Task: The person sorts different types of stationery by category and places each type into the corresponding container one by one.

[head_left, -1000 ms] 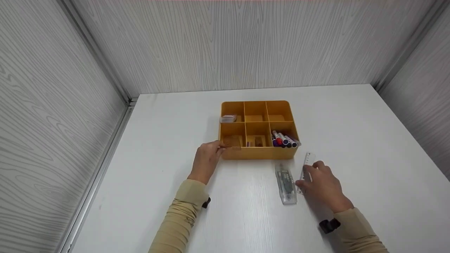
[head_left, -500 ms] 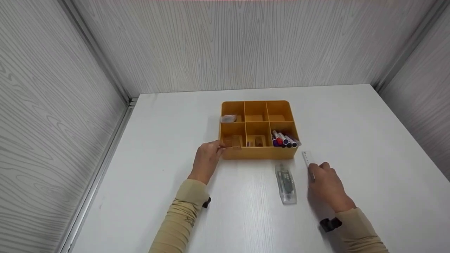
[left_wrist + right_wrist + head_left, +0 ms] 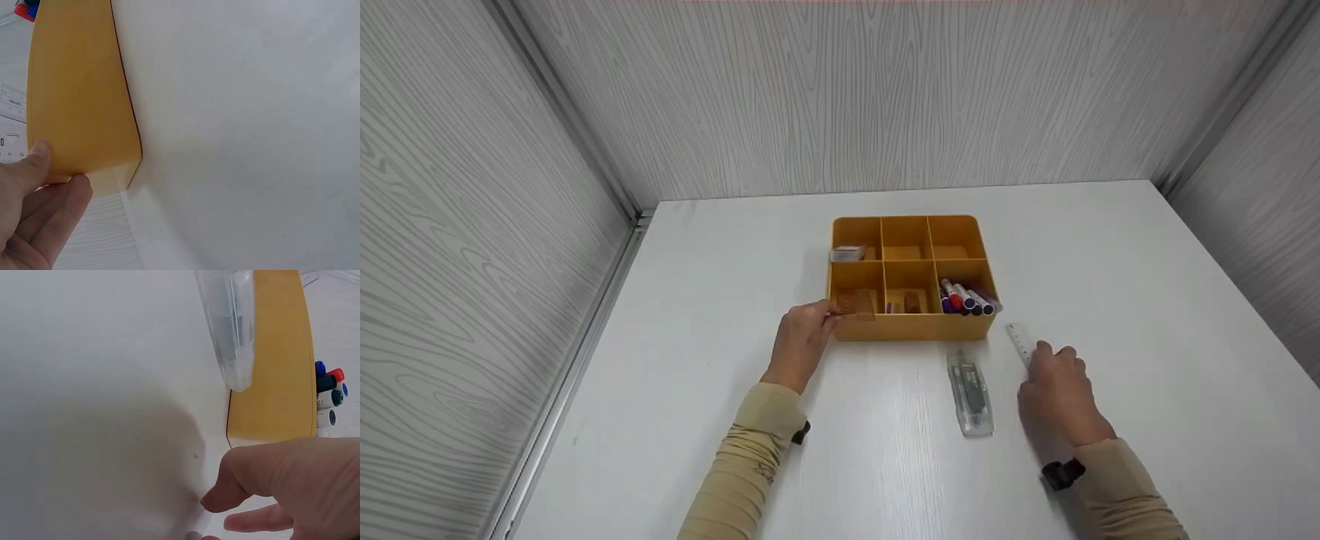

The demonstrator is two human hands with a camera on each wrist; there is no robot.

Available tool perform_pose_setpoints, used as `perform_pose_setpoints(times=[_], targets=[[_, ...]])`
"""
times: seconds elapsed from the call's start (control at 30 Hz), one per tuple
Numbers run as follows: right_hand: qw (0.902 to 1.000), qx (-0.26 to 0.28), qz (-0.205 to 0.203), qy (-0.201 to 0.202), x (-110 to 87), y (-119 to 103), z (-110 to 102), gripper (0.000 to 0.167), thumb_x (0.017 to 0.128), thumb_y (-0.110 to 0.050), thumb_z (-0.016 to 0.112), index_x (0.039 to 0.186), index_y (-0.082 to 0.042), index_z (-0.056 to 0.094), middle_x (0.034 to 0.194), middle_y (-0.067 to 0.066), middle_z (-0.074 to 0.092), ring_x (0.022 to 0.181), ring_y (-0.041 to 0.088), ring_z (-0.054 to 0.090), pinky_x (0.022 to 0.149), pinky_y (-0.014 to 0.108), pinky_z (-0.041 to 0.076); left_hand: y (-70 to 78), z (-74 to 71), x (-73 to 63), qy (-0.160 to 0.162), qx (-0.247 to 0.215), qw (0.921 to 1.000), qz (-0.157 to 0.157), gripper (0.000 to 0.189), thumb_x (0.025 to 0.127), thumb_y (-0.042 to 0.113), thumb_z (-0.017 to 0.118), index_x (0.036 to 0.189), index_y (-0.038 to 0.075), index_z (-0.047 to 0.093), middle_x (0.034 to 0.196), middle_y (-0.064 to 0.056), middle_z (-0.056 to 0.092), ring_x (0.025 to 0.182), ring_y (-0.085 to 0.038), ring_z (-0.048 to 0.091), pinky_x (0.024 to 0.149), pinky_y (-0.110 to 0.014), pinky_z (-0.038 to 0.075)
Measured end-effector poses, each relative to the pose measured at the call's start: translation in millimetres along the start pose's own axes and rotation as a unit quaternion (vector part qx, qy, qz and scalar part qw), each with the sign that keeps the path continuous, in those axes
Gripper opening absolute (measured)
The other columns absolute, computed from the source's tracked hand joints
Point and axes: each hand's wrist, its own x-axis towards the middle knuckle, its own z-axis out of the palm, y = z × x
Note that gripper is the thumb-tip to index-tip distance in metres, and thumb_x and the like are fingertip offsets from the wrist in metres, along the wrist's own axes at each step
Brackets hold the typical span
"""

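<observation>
My left hand pinches the front left corner of a yellow six-compartment desk organizer, thumb on the front wall and fingers curled below in the left wrist view. My right hand grips the near part of a clear ruler, which slants across the white table; its far end shows beyond the fingers, the rest is hidden by the hand. In the right wrist view the thumb points down close to the tabletop. A clear, long case with a dark insert lies left of the right hand, in front of the organizer.
Several markers fill the front right compartment. Clear scaled drawing pieces stand in the front left one, and a small clear box sits at the back left. Grey wood-grain panels enclose the table.
My right hand has shifted a little to the right, and the ruler has turned so that its far end leans left. The left hand and the organizer stay where they were.
</observation>
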Motion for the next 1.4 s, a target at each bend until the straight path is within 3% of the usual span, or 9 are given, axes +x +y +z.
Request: perform_pose_setpoints(times=[0.33,0.47,0.6,0.8,1.0,1.23,1.4], targets=[[0.9984,-0.019,-0.025,0.046,-0.1,4,1,0.016,0.091,-0.002,0.052,0.099,0.011,0.057,0.086,0.023,0.052,0.077,0.033,0.050,0.062,0.045,0.045,0.3,0.6,-0.2,-0.009,0.000,0.9998,-0.015,0.013,0.091,0.017,0.070,0.096,0.006,0.073,0.091,-0.006,0.077,0.084,-0.017,0.073,0.074,-0.027,0.059],[0.9976,-0.015,-0.029,0.061,0.7,6,1,0.015,0.093,-0.002,0.055,0.102,0.011,0.058,0.086,0.024,0.056,0.075,0.032,0.054,0.063,0.045,0.048,0.4,-0.4,-0.1,-0.008,0.003,0.9998,-0.017,0.014,0.090,0.018,0.070,0.096,0.006,0.073,0.092,-0.006,0.077,0.084,-0.017,0.073,0.074,-0.028,0.059],[0.9989,-0.001,-0.015,0.045,6.9,8,0,0.024,0.092,-0.002,0.054,0.111,0.013,0.056,0.090,0.025,0.058,0.077,0.032,0.057,0.064,0.044,0.050,0.0,-1.1,0.0,-0.007,-0.001,0.9998,-0.019,0.014,0.091,0.018,0.069,0.095,0.006,0.074,0.092,-0.005,0.077,0.085,-0.017,0.073,0.074,-0.028,0.059],[0.9991,0.033,0.000,0.027,11.6,13,-3,0.028,0.083,-0.002,0.058,0.106,0.014,0.059,0.088,0.025,0.060,0.073,0.029,0.056,0.060,0.038,0.048,0.6,-0.6,-0.2,-0.015,-0.008,0.9996,-0.025,0.014,0.091,0.018,0.070,0.097,0.006,0.074,0.093,-0.005,0.077,0.085,-0.015,0.073,0.075,-0.026,0.059],[0.9977,0.065,0.001,0.020,6.5,19,-15,0.041,0.082,-0.003,0.056,0.116,0.021,0.057,0.108,0.037,0.057,0.081,0.032,0.055,0.067,0.041,0.051,0.2,0.3,0.5,-0.004,-0.009,0.9999,-0.012,0.013,0.089,0.017,0.071,0.096,0.007,0.074,0.092,-0.005,0.077,0.084,-0.016,0.073,0.073,-0.027,0.059],[0.9949,0.064,-0.042,0.066,1.4,23,-33,0.038,0.084,-0.005,0.058,0.110,0.022,0.059,0.103,0.037,0.056,0.083,0.038,0.058,0.070,0.048,0.052,0.5,0.6,0.6,-0.001,-0.010,0.9999,-0.011,0.013,0.091,0.018,0.070,0.095,0.007,0.075,0.089,-0.005,0.077,0.080,-0.016,0.073,0.070,-0.028,0.058],[0.9888,0.082,-0.071,0.103,-3.8,14,-52,0.037,0.087,-0.004,0.056,0.115,0.020,0.058,0.103,0.036,0.060,0.089,0.044,0.064,0.072,0.050,0.053,0.3,0.6,0.1,-0.002,-0.013,0.9998,-0.015,0.013,0.090,0.019,0.070,0.095,0.008,0.074,0.090,-0.004,0.077,0.081,-0.016,0.073,0.071,-0.028,0.058]])
